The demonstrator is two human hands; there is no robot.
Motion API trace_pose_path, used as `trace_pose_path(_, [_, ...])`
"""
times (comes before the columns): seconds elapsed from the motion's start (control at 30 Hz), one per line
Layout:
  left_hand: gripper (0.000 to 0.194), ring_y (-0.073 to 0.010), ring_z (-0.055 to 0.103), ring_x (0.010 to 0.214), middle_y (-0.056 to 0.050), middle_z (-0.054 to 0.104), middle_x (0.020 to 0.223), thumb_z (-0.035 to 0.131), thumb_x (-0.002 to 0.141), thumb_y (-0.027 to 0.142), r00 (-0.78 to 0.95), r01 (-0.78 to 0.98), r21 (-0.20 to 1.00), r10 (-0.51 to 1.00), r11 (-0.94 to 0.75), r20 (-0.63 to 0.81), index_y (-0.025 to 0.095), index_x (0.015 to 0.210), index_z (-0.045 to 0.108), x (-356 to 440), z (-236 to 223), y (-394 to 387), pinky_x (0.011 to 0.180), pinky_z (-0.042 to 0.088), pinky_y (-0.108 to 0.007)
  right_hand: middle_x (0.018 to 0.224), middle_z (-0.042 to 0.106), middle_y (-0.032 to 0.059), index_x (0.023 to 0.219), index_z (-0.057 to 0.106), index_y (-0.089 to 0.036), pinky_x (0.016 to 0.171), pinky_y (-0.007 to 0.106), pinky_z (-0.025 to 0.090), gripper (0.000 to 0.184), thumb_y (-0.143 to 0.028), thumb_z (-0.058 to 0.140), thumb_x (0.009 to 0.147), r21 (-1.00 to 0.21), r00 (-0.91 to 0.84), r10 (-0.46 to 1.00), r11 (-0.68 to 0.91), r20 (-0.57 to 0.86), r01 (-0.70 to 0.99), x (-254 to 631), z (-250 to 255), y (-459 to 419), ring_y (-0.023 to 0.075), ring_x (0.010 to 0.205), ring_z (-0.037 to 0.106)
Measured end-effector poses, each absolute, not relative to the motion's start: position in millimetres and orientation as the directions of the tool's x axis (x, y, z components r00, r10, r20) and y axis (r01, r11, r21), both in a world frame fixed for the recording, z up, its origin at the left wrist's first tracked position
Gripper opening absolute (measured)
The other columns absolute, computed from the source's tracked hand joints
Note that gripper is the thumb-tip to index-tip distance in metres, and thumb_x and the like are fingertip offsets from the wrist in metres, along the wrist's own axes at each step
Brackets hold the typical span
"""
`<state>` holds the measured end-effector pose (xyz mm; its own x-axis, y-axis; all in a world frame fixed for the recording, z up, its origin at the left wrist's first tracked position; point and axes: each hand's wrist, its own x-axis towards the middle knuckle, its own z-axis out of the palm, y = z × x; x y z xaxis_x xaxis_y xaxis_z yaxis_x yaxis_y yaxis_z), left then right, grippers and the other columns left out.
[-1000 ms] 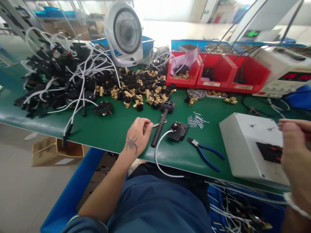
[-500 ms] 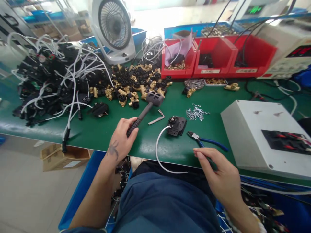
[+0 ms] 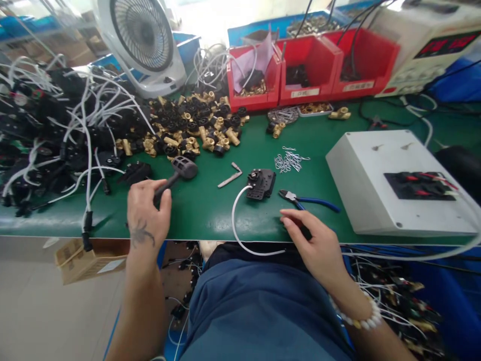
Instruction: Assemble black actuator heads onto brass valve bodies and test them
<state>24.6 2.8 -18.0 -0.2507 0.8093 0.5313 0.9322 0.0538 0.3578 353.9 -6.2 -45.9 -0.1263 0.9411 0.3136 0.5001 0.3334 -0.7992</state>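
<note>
My left hand (image 3: 148,215) is at the left of the bench, fingers closed round the handle of a dark grey mallet (image 3: 184,168). The mallet's head points away from me. Near the front edge, my right hand (image 3: 315,245) has thumb and forefinger tips close together; anything between them is too small to make out. Just beyond it lie blue-handled cutting pliers (image 3: 289,195), one handle partly hidden by the hand. A black plastic housing (image 3: 260,184) with a white cable (image 3: 235,220) rests between my hands. Left of the housing is an L-shaped metal piece (image 3: 230,178); beyond it are several wire clips (image 3: 290,161).
Brass fittings (image 3: 203,131) are heaped at the back, with black cabled units (image 3: 93,115) piled at left. A fan (image 3: 143,40) and red bins (image 3: 255,103) stand behind. A grey box (image 3: 361,185) occupies the right; a carton (image 3: 90,260) sits below.
My left hand has moved left with the mallet, lowering its head toward the bench. My right hand stays near the pliers, its fingertips slightly shifted. The whole view has also shifted.
</note>
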Motion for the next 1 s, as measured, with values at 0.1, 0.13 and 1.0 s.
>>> trace_pose_path(0.1, [0.034,-0.0202,0.067,0.089,-0.008,0.071,0.103,0.052,0.095,0.043,-0.201,0.789,0.604,0.883,-0.11,0.424,0.017,0.109,0.069,79,-17,28,0.082,0.055,-0.033,0.113,0.071,0.0092,0.132,0.062,-0.016,0.084,0.03,0.059,0.045,-0.045,0.059,0.097,-0.932,-0.078,0.991,0.131,0.111,0.338,349,-45,-2,0.0157,0.089,0.069])
trace_pose_path(0.13, [0.038,-0.019,0.067,0.087,-0.007,0.072,0.103,0.049,0.098,0.046,-0.187,0.724,0.679,0.914,-0.119,0.36,0.016,0.111,0.069,96,-17,37,0.08,0.055,-0.031,0.118,0.069,0.011,0.138,0.058,-0.015,0.086,0.031,0.059,0.054,-0.05,0.06,0.096,-0.958,-0.076,0.996,0.074,0.055,0.276,348,-45,1,0.0159,0.09,0.069])
trace_pose_path(1.0, [0.055,-0.0274,0.054,0.127,-0.011,0.055,0.135,0.078,0.086,0.03,0.082,0.355,0.744,0.812,-0.566,0.578,0.024,0.136,0.054,163,-16,-29,0.105,0.053,-0.046,0.141,0.058,-0.0025,0.136,0.057,-0.036,0.11,0.029,0.053,0.056,-0.032,0.081,0.086,-0.911,-0.23,0.964,0.031,0.137,-0.411,341,-14,-25,0.0162,0.129,0.059])
